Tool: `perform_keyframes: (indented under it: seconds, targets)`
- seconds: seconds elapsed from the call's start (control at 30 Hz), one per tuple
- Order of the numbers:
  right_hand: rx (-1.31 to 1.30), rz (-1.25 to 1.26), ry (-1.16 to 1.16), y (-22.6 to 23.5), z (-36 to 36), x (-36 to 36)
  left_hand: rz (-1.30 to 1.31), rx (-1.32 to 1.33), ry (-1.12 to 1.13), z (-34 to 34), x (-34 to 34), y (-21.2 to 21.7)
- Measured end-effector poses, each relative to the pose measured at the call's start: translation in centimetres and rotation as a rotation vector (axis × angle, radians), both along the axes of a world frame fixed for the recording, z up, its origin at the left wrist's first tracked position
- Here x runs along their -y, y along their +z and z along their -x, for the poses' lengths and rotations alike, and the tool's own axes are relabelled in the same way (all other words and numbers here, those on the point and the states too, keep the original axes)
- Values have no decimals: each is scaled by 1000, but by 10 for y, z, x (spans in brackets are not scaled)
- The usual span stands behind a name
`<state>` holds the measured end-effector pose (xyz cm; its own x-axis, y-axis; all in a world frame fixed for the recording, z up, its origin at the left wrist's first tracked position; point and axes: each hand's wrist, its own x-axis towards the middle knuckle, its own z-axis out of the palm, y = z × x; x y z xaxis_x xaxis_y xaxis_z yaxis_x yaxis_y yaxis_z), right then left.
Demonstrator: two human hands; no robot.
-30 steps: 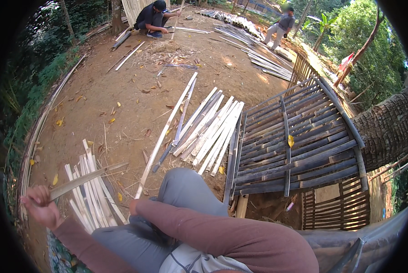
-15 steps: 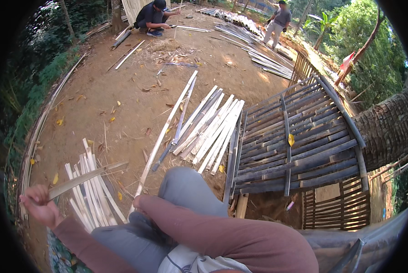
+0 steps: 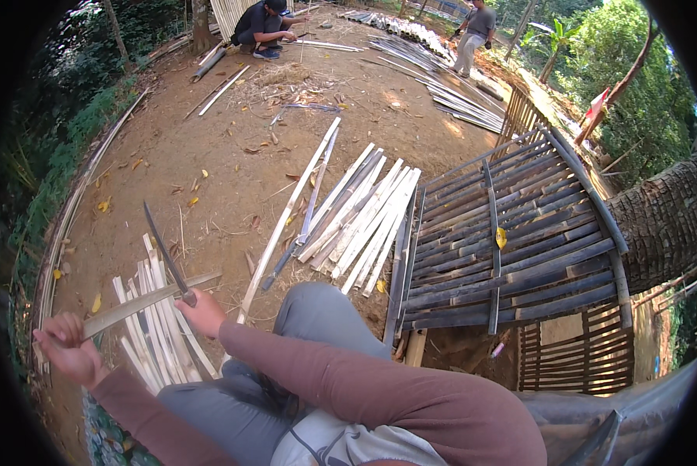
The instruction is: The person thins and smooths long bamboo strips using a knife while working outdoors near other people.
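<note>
My left hand [image 3: 70,347] is closed around one end of a flat bamboo slat [image 3: 121,313], which slants up to the right in front of me. My right hand [image 3: 203,313] grips the handle of a machete [image 3: 164,247]. Its long dark blade points up and to the left, crossing the slat near the slat's far end; whether blade and slat touch I cannot tell. Beneath the slat, a bundle of split bamboo strips [image 3: 179,359] lies on the ground.
A long bamboo pole [image 3: 294,210] and a pile of pale bamboo strips [image 3: 368,221] lie ahead. To the right stands a bamboo slatted bench [image 3: 511,241] beside a tree trunk [image 3: 663,213]. One person [image 3: 263,29] squats at the back; another person [image 3: 475,37] stands farther right.
My right hand has come up from beside my knee to the left, bringing the machete into view over the slat. My left hand keeps its place with the slat.
</note>
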<state>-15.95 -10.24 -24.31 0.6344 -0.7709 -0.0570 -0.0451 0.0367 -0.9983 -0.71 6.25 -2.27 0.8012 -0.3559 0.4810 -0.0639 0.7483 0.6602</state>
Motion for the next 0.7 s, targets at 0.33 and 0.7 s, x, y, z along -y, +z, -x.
perform_keyframes:
  seconds: [0.33, 0.7]
  targets:
    - [-120, 230, 176, -17, 11, -20, -16, -4, -4, 7, 5, 3]
    - [-351, -266, 177, -76, 20, -8, 2, -5, 22, -11, -11, -2]
